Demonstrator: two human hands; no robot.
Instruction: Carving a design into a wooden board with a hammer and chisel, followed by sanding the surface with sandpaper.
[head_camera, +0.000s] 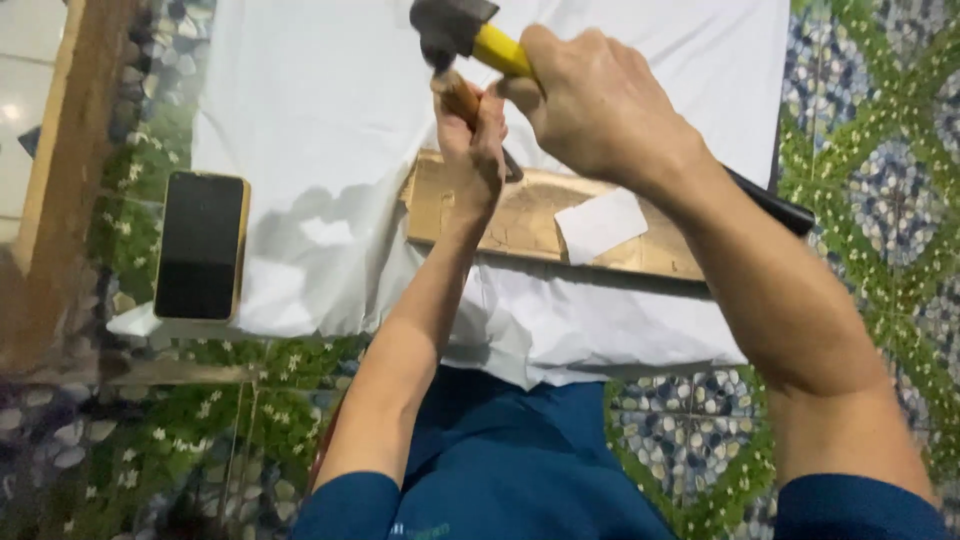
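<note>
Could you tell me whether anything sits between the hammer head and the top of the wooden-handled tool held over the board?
Nothing visible does: the hammer in the right hand meets the tool gripped by the left hand, above the wooden board.

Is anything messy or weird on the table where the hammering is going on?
A little. The white cloth is wrinkled and bunched at its near edge. The phone lies half on the cloth, half off. The wooden board sits at a slant, with a white card lying crooked on it. Nothing looks spilled or broken.

Bright, even light from above. Soft shadows fall on the white cloth left of centre. The hammer at the top is motion-blurred; edges look smeared.
</note>
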